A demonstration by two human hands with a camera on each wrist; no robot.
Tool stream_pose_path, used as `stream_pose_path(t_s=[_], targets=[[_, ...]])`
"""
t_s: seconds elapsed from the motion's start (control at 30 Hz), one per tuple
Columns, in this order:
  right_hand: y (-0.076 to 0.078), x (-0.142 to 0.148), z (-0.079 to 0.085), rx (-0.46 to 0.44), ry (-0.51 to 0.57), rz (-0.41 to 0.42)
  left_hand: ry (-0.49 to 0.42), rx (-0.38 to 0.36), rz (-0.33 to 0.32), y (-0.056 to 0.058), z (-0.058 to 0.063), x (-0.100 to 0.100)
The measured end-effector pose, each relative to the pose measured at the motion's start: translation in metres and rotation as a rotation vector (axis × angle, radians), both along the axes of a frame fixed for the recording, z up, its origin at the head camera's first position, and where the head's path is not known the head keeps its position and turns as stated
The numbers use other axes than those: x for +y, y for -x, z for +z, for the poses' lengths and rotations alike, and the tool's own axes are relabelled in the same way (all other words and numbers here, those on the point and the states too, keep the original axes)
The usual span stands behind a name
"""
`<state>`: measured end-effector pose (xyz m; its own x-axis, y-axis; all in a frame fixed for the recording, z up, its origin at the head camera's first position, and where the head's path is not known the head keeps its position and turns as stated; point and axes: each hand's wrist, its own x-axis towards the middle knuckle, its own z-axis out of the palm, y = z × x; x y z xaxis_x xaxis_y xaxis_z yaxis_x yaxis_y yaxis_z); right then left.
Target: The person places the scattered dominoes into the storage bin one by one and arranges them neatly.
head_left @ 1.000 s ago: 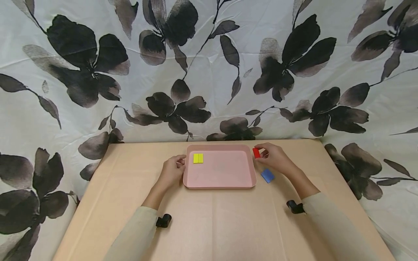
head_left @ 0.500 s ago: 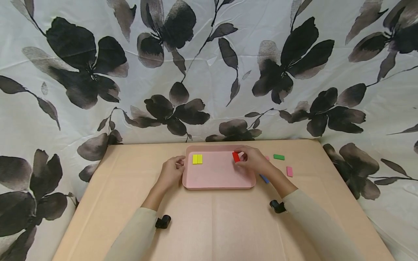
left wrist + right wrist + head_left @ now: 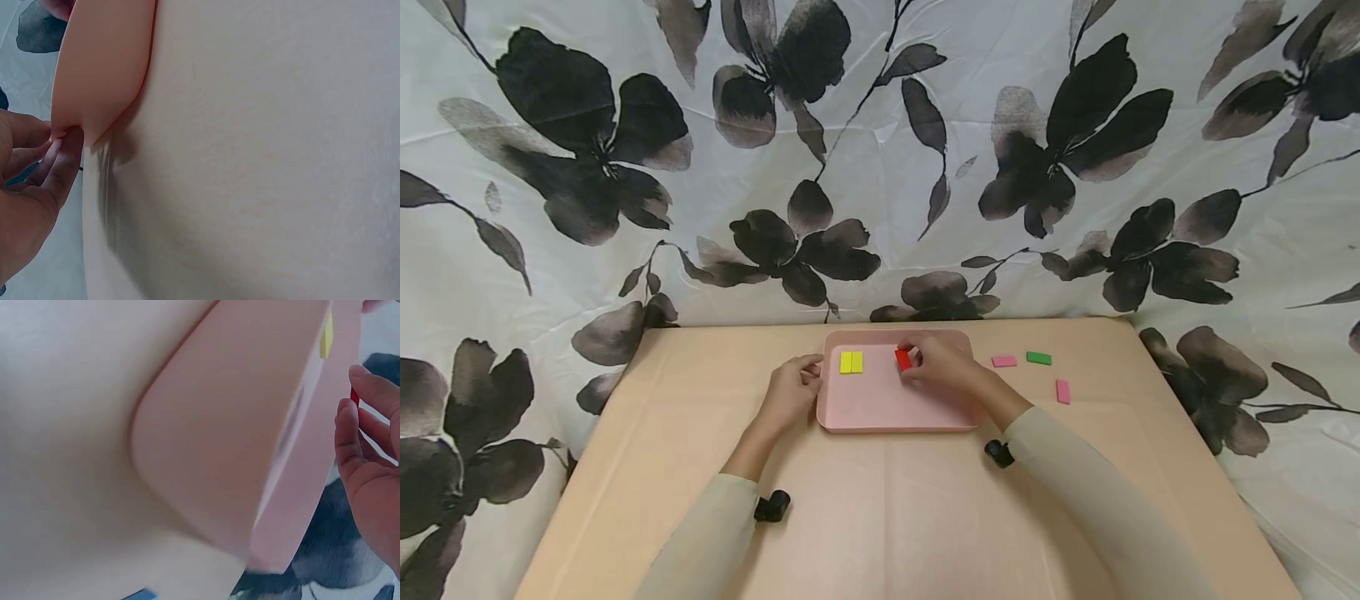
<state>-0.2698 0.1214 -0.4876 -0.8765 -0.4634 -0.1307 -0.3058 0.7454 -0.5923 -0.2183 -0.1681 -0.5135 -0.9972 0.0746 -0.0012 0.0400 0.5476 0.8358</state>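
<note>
a white cloth [image 3: 880, 175] with dark flowers spreads behind the tan surface [image 3: 887, 517]. on the surface lies a pink tray [image 3: 868, 408]. the left hand [image 3: 791, 389] pinches the tray's left end; the right hand [image 3: 942, 364] pinches a red block [image 3: 903, 360] over the tray, right of two yellow blocks [image 3: 852, 362] side by side inside it. beyond the tray's right end lie a pink block [image 3: 1003, 362], a green block [image 3: 1039, 358] and a second pink one [image 3: 1063, 392].
</note>
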Motion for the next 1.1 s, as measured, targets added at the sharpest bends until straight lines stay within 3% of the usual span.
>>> stream_pose_path(t_s=[0.53,0.77,1.1], targets=[[0.007,-0.045,-0.013,-0.026,-0.046,-0.007,-0.003,-0.006,-0.021,-0.003,-0.002,-0.006],[0.008,-0.054,-0.02,0.02,-0.079,0.0,-0.008,-0.005,-0.031,-0.005,0.001,-0.005],[0.007,-0.063,-0.026,0.019,-0.056,-0.029,0.0,-0.006,-0.042,-0.007,0.001,-0.008]])
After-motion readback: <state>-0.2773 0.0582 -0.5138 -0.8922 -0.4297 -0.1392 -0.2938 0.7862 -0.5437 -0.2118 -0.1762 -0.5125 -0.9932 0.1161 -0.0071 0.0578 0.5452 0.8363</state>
